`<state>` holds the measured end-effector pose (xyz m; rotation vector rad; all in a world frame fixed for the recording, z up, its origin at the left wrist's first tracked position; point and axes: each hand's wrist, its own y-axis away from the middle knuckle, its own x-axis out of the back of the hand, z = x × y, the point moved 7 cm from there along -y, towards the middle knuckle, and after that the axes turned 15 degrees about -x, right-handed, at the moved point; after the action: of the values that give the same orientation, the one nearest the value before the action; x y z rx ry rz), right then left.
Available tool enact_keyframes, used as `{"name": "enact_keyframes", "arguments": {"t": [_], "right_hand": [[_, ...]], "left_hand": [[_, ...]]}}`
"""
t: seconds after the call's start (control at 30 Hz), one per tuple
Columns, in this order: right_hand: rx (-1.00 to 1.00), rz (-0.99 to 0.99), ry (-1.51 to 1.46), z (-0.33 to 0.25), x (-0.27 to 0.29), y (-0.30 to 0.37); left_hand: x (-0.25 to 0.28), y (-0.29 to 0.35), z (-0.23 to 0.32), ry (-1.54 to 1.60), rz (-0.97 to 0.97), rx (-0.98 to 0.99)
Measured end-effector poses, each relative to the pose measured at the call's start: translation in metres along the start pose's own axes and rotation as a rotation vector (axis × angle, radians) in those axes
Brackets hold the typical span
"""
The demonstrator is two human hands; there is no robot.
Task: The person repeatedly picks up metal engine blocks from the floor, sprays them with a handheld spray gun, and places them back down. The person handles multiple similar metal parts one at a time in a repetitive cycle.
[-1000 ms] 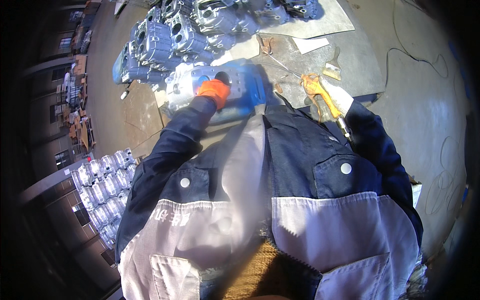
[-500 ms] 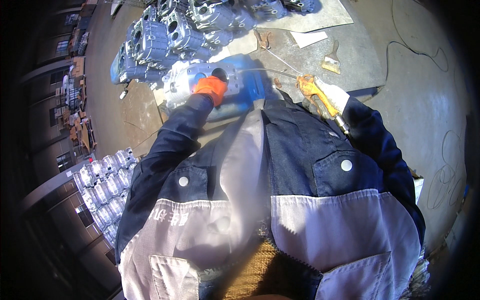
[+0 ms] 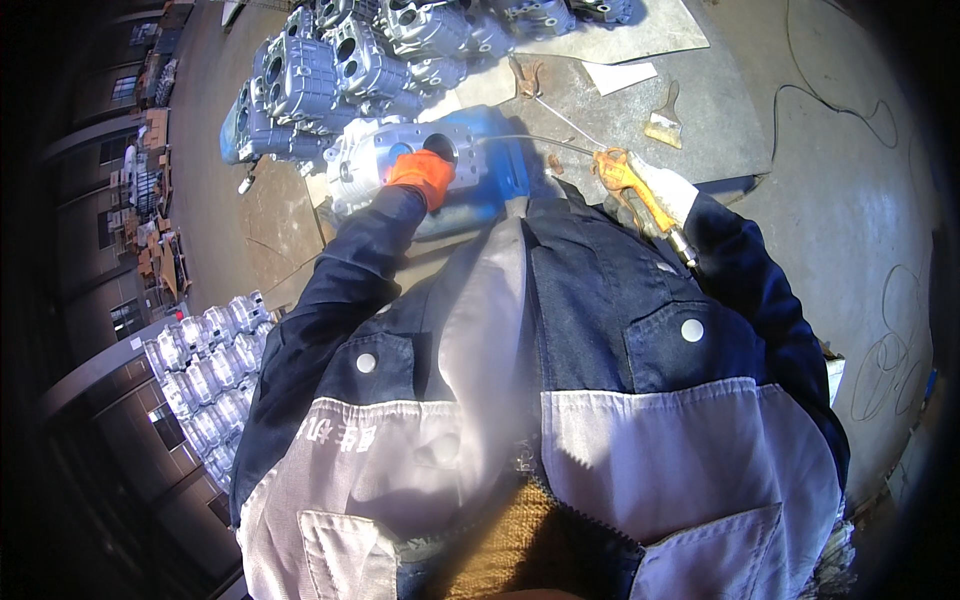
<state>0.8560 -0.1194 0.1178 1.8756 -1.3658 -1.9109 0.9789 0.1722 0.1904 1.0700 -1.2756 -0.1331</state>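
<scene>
Little has shifted since a moment ago: left hand [image 3: 424,176], orange-gloved, stays planted on the grey metal casting [image 3: 385,160] atop the blue stand [image 3: 495,185], fingers curled over its round opening. Further right, the right hand [image 3: 668,190] is clenched around the orange-handled air gun [image 3: 632,185], thin nozzle aimed at the casting.

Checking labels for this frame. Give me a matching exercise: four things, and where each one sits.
Things:
1. left hand
2. right hand
3. paintbrush
4. stacked metal housings

Places:
A. lying on the grey sheet, upper right
B. on the metal housing over the blue stand
C. piled at the top left
D. gripping the orange air gun

Pairs: 1-B, 2-D, 3-A, 4-C
</scene>
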Motion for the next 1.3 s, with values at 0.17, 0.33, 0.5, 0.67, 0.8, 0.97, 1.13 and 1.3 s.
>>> {"name": "enact_keyframes", "arguments": {"t": [0.17,0.33,0.5,0.67,0.8,0.97,1.13,1.3], "right_hand": [[-0.036,-0.097,0.092,0.0,-0.003,0.0],[-0.106,-0.304,-0.272,0.006,-0.011,-0.001],[-0.024,-0.328,-0.172,0.004,-0.012,0.001],[0.005,-0.125,0.056,0.001,0.0,-0.004],[0.011,-0.144,-0.045,0.0,-0.002,-0.006],[-0.117,-0.256,-0.148,0.007,-0.009,0.012],[-0.122,-0.34,-0.025,0.006,-0.022,0.026],[-0.143,-0.079,-0.057,0.012,-0.008,0.018]], "left_hand": [[-0.003,-0.002,-0.002,-0.007,-0.006,-0.002],[-0.004,-0.002,-0.004,-0.011,0.001,0.007],[-0.004,-0.001,-0.004,0.013,-0.001,0.002],[-0.004,-0.001,-0.003,-0.002,0.011,0.014],[-0.004,-0.001,-0.003,-0.005,0.027,-0.005],[-0.004,-0.002,-0.003,-0.016,0.022,-0.002],[-0.003,-0.002,-0.003,0.008,0.028,0.023],[-0.005,-0.002,-0.002,-0.01,0.026,0.002]]}}
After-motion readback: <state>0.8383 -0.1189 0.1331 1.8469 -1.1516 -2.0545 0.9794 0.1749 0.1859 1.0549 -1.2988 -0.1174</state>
